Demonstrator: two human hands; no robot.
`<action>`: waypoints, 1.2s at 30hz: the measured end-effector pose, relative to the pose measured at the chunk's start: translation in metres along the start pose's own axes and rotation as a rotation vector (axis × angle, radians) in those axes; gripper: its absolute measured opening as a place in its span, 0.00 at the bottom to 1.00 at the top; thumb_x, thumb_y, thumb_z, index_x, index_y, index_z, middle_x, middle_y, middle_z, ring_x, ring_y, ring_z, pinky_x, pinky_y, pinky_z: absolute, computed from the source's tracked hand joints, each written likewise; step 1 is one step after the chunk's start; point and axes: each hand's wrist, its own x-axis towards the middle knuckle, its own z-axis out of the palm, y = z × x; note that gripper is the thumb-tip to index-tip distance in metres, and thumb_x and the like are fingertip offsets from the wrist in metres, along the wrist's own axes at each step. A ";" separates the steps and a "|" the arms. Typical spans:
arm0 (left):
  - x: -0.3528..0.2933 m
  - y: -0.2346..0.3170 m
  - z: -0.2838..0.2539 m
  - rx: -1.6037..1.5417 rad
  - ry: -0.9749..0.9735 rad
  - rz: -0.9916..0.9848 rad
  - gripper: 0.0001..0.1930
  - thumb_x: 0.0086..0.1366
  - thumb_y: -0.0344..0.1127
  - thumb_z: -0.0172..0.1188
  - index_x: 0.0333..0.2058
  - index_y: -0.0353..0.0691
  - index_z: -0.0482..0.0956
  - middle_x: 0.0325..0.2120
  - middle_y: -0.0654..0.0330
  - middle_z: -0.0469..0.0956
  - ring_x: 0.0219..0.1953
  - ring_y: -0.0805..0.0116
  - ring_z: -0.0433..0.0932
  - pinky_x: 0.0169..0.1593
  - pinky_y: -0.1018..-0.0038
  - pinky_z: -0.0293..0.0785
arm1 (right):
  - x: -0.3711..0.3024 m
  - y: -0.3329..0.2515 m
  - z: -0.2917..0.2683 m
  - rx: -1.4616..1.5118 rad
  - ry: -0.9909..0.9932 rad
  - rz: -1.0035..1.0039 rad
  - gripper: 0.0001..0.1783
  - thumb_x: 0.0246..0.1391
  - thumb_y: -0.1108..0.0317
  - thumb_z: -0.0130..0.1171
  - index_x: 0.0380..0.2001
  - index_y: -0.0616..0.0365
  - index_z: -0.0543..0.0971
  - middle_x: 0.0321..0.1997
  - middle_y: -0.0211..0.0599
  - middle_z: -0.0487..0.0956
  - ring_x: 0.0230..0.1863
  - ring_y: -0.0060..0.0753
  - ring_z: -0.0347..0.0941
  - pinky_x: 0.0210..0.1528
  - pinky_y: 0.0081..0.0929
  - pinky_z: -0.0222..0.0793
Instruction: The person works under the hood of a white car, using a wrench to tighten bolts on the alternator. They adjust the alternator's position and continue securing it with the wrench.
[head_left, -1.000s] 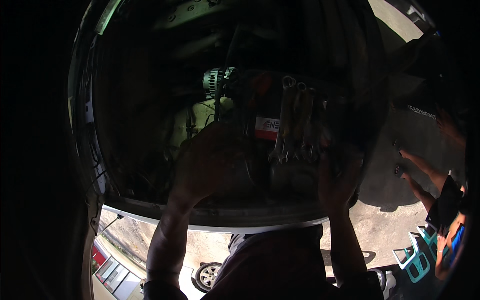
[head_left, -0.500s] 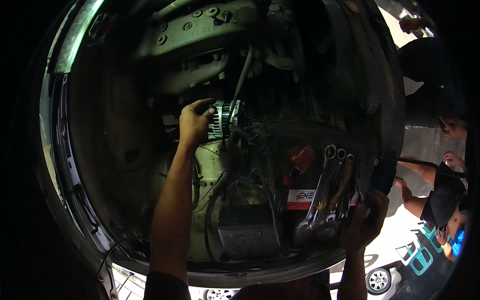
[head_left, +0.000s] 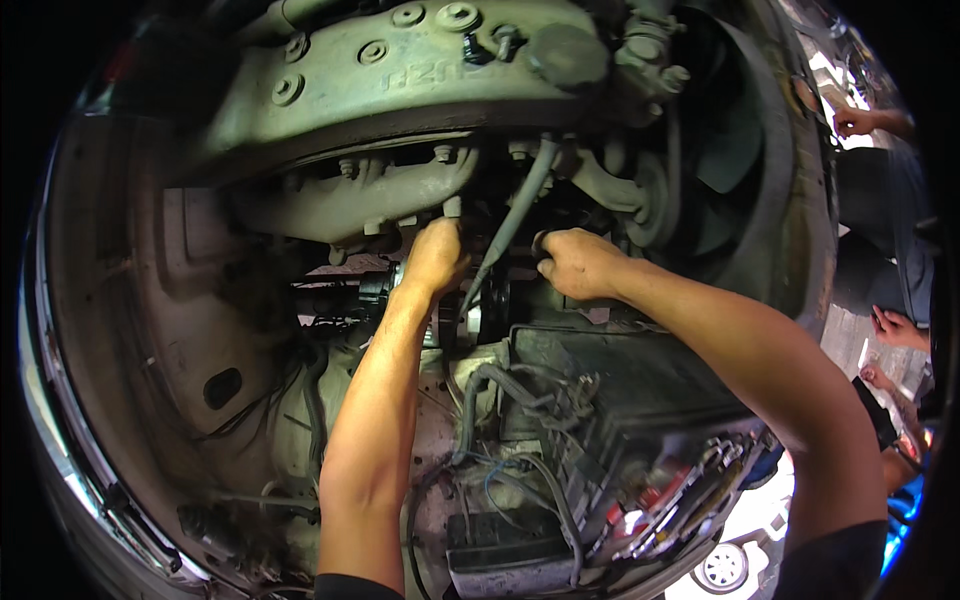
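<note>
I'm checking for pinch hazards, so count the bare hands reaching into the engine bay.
2: the left hand, left of the slanting grey hose, and the right hand, to its right. No other shows in there.

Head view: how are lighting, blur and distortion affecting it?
Head view: the green-grey metal engine cover and the bare left hand read clearly; shiny silver metal wrenches, lower right, are smeared; sunlit pale ground beside them washes out. Same view: corners go black, edges bow toward the rim.
</note>
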 end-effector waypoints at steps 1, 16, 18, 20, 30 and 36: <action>0.001 -0.004 0.001 0.057 0.028 0.063 0.21 0.53 0.24 0.59 0.49 0.34 0.77 0.40 0.38 0.79 0.46 0.40 0.78 0.47 0.58 0.77 | 0.020 0.004 0.014 0.121 0.065 0.007 0.17 0.60 0.66 0.53 0.49 0.64 0.77 0.48 0.52 0.81 0.52 0.49 0.77 0.55 0.41 0.72; 0.039 -0.025 0.025 0.020 -0.314 -0.209 0.33 0.60 0.35 0.62 0.63 0.51 0.60 0.56 0.41 0.71 0.56 0.42 0.74 0.57 0.56 0.73 | 0.117 0.037 0.079 0.891 0.187 -0.111 0.08 0.55 0.80 0.56 0.38 0.71 0.80 0.30 0.44 0.82 0.25 0.29 0.79 0.28 0.25 0.77; 0.041 -0.027 0.028 0.047 -0.316 -0.214 0.33 0.61 0.37 0.61 0.64 0.53 0.60 0.57 0.41 0.70 0.56 0.41 0.73 0.58 0.55 0.72 | 0.126 0.052 0.087 0.813 0.174 -0.122 0.07 0.55 0.77 0.58 0.37 0.71 0.80 0.31 0.46 0.82 0.26 0.31 0.79 0.29 0.26 0.77; 0.040 -0.032 0.031 0.060 -0.310 -0.241 0.32 0.62 0.39 0.60 0.64 0.55 0.59 0.58 0.41 0.69 0.57 0.41 0.72 0.59 0.55 0.71 | 0.140 0.069 0.100 0.768 0.131 -0.093 0.10 0.55 0.72 0.61 0.35 0.71 0.79 0.32 0.50 0.82 0.29 0.37 0.80 0.32 0.30 0.78; 0.056 -0.066 0.047 0.101 -0.387 -0.323 0.23 0.64 0.42 0.60 0.53 0.34 0.73 0.51 0.39 0.75 0.55 0.44 0.74 0.59 0.60 0.71 | 0.185 0.092 0.136 0.420 0.297 -0.265 0.20 0.45 0.60 0.63 0.33 0.70 0.81 0.37 0.61 0.81 0.43 0.56 0.80 0.47 0.42 0.76; 0.071 -0.074 0.056 0.055 -0.518 -0.213 0.21 0.62 0.47 0.63 0.41 0.31 0.84 0.39 0.43 0.83 0.42 0.58 0.81 0.50 0.65 0.75 | 0.166 0.074 0.135 0.394 0.462 -0.315 0.12 0.46 0.66 0.58 0.29 0.64 0.82 0.33 0.56 0.81 0.41 0.59 0.78 0.45 0.45 0.76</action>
